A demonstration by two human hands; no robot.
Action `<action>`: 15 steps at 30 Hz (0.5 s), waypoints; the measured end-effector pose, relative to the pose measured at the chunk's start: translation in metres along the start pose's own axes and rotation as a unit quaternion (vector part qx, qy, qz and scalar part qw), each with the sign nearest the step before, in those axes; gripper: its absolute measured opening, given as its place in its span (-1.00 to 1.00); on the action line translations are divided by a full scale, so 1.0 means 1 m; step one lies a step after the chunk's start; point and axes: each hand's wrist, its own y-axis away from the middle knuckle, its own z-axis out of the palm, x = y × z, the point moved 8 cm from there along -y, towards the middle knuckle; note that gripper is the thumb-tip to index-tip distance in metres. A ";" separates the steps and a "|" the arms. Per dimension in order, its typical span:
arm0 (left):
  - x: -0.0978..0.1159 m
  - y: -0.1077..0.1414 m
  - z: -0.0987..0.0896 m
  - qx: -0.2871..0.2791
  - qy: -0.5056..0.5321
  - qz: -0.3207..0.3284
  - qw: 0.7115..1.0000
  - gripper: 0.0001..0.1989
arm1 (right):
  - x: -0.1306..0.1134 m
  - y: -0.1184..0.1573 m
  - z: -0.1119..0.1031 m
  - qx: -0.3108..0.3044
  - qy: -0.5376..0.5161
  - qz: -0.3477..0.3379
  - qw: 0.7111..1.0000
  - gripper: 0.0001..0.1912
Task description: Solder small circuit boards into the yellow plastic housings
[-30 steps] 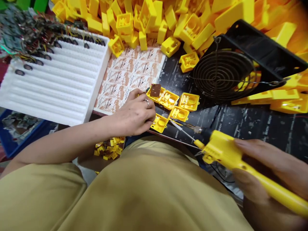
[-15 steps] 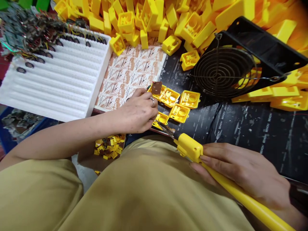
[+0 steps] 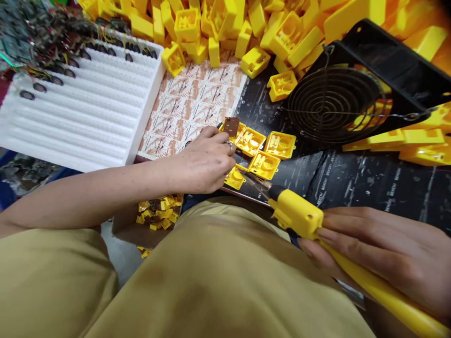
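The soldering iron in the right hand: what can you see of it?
The yellow plastic soldering iron has a long slim handle running out of view at lower right, a boxy front housing, a black collar and a thin metal shaft. The right hand grips the handle, tilted up-left with the shaft reaching toward a yellow plastic case; whether the tip touches it cannot be told.

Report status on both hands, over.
Left hand at a brown circuit board on a yellow plastic housing. Right hand gripping a yellow-handled soldering iron, tip by the housings. Black wire-guarded fan beyond, not in the way.
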 end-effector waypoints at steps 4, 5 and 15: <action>0.000 0.000 0.000 -0.010 -0.007 -0.001 1.000 -0.82 | 0.000 -0.005 0.004 -0.006 0.006 -0.021 1.000 -0.74; 0.000 -0.001 0.000 -0.012 -0.009 -0.001 1.000 -0.82 | -0.001 -0.007 0.005 -0.008 0.006 -0.027 1.000 -0.73; 0.001 -0.001 0.001 -0.002 -0.024 0.005 1.000 -0.81 | -0.006 -0.004 0.018 0.026 -0.035 -0.040 0.998 -0.89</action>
